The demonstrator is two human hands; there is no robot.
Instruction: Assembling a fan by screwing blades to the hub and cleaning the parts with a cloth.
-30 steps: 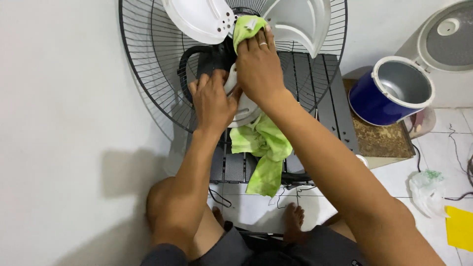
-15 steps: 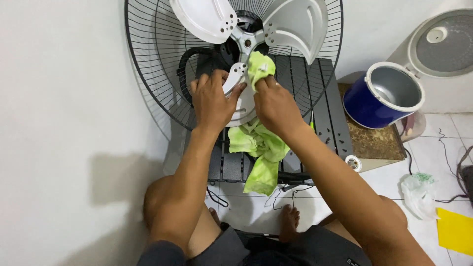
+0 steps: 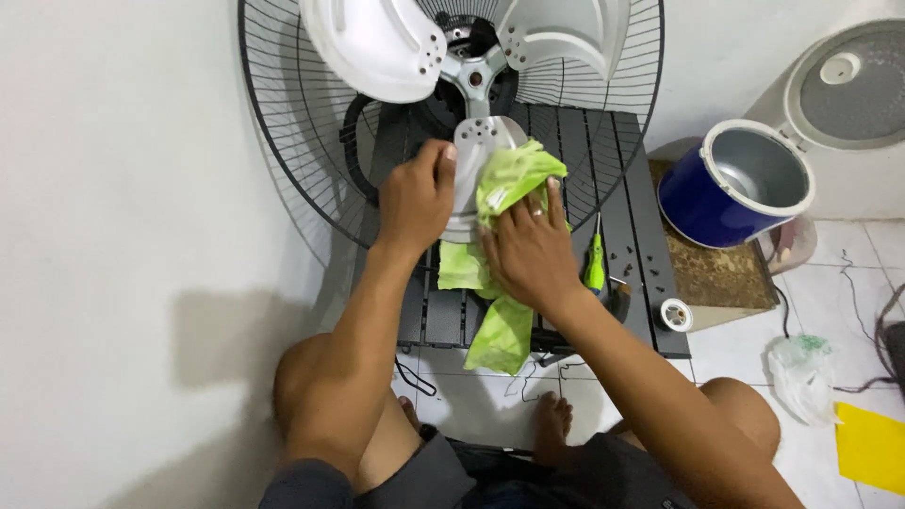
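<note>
A fan with white blades [image 3: 377, 42] and a black wire guard [image 3: 283, 160] stands against the wall in front of me. My left hand [image 3: 415, 193] grips the edge of the lowest white blade [image 3: 471, 151]. My right hand [image 3: 528, 250] presses a lime-green cloth [image 3: 514, 174] onto that blade. The rest of the cloth hangs down below my hand [image 3: 500, 335]. A ring shows on one right finger.
A black slatted panel [image 3: 622, 188] lies behind the hands with a green-handled screwdriver [image 3: 595, 269] and small screws on it. A blue pot with a silver inside [image 3: 735, 184] stands at right on a brown mat. A white plastic bag [image 3: 801, 372] and yellow sheet [image 3: 872, 448] lie on the tiles.
The blades have turned so one now hangs straight down. My right hand slid down with the cloth from near the hub onto this lowest blade. My left hand keeps holding it.
</note>
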